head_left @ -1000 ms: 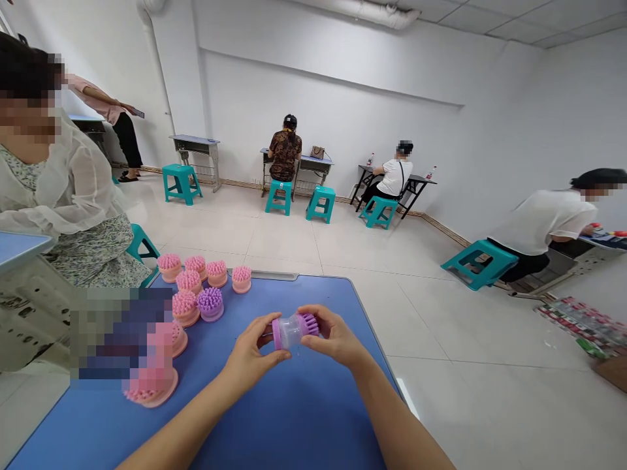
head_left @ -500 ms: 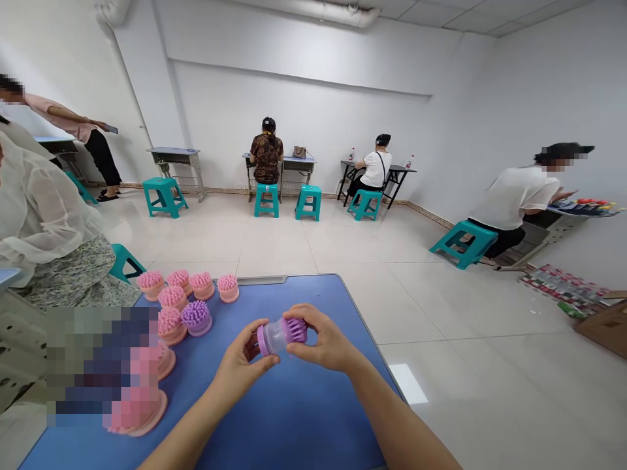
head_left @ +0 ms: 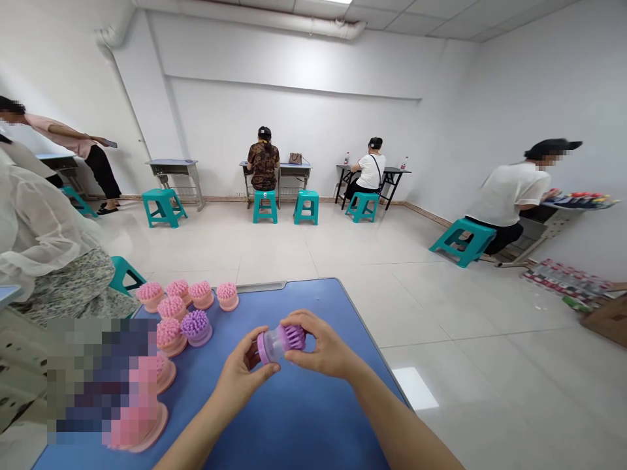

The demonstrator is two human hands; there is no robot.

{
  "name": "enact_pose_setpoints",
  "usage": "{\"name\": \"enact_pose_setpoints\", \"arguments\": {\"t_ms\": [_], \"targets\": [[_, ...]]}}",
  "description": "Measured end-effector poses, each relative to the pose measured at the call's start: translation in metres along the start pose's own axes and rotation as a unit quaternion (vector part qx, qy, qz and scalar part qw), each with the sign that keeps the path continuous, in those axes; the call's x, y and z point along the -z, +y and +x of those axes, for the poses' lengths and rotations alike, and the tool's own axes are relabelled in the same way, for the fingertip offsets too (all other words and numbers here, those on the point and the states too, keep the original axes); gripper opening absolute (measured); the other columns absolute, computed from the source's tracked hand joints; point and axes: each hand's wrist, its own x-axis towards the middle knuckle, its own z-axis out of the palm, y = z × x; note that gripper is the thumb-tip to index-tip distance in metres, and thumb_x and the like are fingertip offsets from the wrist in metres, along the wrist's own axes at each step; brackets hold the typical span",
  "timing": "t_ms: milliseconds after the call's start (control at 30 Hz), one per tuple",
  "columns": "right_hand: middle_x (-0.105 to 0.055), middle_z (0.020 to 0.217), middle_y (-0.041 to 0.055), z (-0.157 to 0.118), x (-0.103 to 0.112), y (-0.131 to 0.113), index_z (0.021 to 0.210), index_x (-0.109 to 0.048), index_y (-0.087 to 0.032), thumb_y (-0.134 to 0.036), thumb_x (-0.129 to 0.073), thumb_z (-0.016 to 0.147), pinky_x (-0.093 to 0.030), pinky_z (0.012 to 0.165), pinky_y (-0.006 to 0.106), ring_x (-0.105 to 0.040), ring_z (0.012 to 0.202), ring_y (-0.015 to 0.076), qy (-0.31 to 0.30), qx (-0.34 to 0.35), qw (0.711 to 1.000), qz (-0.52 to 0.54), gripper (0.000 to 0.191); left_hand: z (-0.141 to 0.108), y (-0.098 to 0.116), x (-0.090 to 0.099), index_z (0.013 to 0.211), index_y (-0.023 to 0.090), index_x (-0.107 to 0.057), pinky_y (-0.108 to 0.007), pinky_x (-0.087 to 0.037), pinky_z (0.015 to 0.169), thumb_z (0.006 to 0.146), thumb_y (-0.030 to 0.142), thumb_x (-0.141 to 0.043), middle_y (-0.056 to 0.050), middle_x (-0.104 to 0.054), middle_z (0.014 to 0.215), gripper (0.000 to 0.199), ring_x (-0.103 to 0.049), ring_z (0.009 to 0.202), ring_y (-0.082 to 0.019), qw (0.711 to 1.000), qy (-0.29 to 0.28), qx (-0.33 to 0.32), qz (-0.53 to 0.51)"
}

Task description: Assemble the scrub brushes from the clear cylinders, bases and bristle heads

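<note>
Where the blue table point(head_left: 313, 307) stretches ahead of me, pink bristle brushes point(head_left: 170, 331) stand upright on their round bases at its left side, with one purple brush point(head_left: 196, 328) among them, and a pixelated patch point(head_left: 102, 385) hides the nearest ones. To their right, my left hand point(head_left: 240, 372) curls around the purple end cap of a clear cylindrical scrub brush point(head_left: 277, 344), while my right hand point(head_left: 321, 343) closes over its purple bristle head, gripping it between both hands above the table. Farther right, a person in a white T-shirt point(head_left: 509, 196) sits on a teal stool point(head_left: 463, 241).
</note>
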Motion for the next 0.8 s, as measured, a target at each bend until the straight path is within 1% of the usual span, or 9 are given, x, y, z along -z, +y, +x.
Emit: {"name": "enact_pose_setpoints", "arguments": {"t_ms": [167, 300, 400, 500, 600, 667, 700, 767, 800], "targets": [[-0.052, 0.100, 0.0038, 0.002, -0.002, 0.002, 0.106, -0.057, -0.022, -0.015, -0.067, 0.067, -0.046, 0.079, 0.032, -0.053, 0.086, 0.0167, -0.002, -0.001, 1.000, -0.002, 0.042, -0.001, 0.002, 0.000, 0.113, 0.016, -0.048, -0.031, -0.051, 0.077, 0.055, 0.026, -0.074, -0.005, -0.063, 0.097, 0.064, -0.060, 0.088, -0.021, 1.000, 0.006, 0.007, 0.004], [-0.054, 0.100, 0.0049, 0.003, -0.003, 0.005, 0.106, -0.057, -0.021, -0.017, -0.068, 0.067, -0.046, 0.079, 0.033, -0.054, 0.087, 0.0176, -0.012, -0.006, 1.000, -0.009, 0.040, 0.000, 0.001, 0.001, 0.116, 0.015, -0.048, -0.032, -0.051, 0.080, 0.056, 0.026, -0.072, -0.006, -0.064, 0.104, 0.066, -0.060, 0.091, -0.022, 1.000, -0.008, 0.012, 0.024], [-0.057, 0.099, 0.0045, 0.002, -0.002, 0.006, 0.105, -0.058, -0.021, -0.020, -0.069, 0.068, -0.046, 0.078, 0.033, -0.054, 0.086, 0.0176, -0.022, -0.019, 0.999, -0.021, 0.039, 0.000, 0.000, 0.002, 0.120, 0.015, -0.047, -0.033, -0.050, 0.084, 0.058, 0.027, -0.070, -0.007, -0.063, 0.110, 0.067, -0.060, 0.095, -0.023, 0.998, -0.016, 0.006, 0.058], [-0.058, 0.097, 0.0039, 0.002, -0.002, 0.007, 0.105, -0.058, -0.021, -0.024, -0.069, 0.069, -0.046, 0.074, 0.031, -0.055, 0.082, 0.0172, -0.031, -0.046, 0.998, -0.031, 0.038, 0.000, -0.002, 0.005, 0.121, 0.016, -0.048, -0.034, -0.050, 0.088, 0.060, 0.027, -0.070, -0.007, -0.061, 0.116, 0.066, -0.061, 0.097, -0.023, 0.992, -0.017, -0.020, 0.120], [-0.060, 0.085, 0.0021, 0.004, -0.005, 0.009, 0.103, -0.057, -0.019, -0.032, -0.064, 0.074, -0.046, 0.064, 0.027, -0.056, 0.071, 0.0150, -0.042, -0.095, 0.994, -0.020, 0.033, -0.001, -0.008, 0.008, 0.117, 0.021, -0.053, -0.034, -0.050, 0.089, 0.062, 0.027, -0.069, -0.005, -0.061, 0.117, 0.058, -0.061, 0.099, -0.023, 0.978, -0.005, -0.080, 0.195], [-0.059, 0.071, -0.0004, 0.006, -0.010, 0.012, 0.095, -0.057, -0.018, -0.040, -0.056, 0.080, -0.043, 0.055, 0.025, -0.054, 0.059, 0.0127, -0.041, -0.136, 0.990, -0.010, 0.027, -0.002, -0.012, 0.008, 0.113, 0.023, -0.056, -0.034, -0.050, 0.089, 0.063, 0.025, -0.068, -0.005, -0.062, 0.115, 0.051, -0.060, 0.102, -0.023, 0.963, -0.002, -0.128, 0.237], [-0.056, 0.065, -0.0015, 0.007, -0.012, 0.014, 0.090, -0.057, -0.017, -0.043, -0.051, 0.083, -0.042, 0.051, 0.024, -0.052, 0.053, 0.0116, -0.038, -0.154, 0.987, -0.007, 0.028, -0.002, -0.014, 0.008, 0.112, 0.024, -0.056, -0.034, -0.050, 0.089, 0.064, 0.024, -0.067, -0.004, -0.063, 0.113, 0.049, -0.060, 0.102, -0.022, 0.957, -0.003, -0.144, 0.252], [-0.052, 0.059, -0.0021, 0.008, -0.017, 0.018, 0.081, -0.057, -0.016, -0.048, -0.042, 0.086, -0.040, 0.046, 0.023, -0.049, 0.047, 0.0101, -0.031, -0.181, 0.983, -0.010, 0.036, -0.003, -0.015, 0.006, 0.111, 0.024, -0.056, -0.034, -0.052, 0.087, 0.064, 0.021, -0.065, -0.005, -0.063, 0.111, 0.048, -0.061, 0.099, -0.022, 0.954, -0.006, -0.150, 0.261], [-0.051, 0.059, -0.0021, 0.008, -0.018, 0.019, 0.082, -0.057, -0.015, -0.050, -0.040, 0.086, -0.040, 0.044, 0.023, -0.048, 0.045, 0.0097, -0.032, -0.187, 0.982, -0.007, 0.039, -0.003, -0.014, 0.005, 0.111, 0.023, -0.056, -0.034, -0.053, 0.085, 0.064, 0.021, -0.064, -0.005, -0.063, 0.111, 0.048, -0.062, 0.097, -0.021, 0.957, -0.004, -0.139, 0.254]]}}
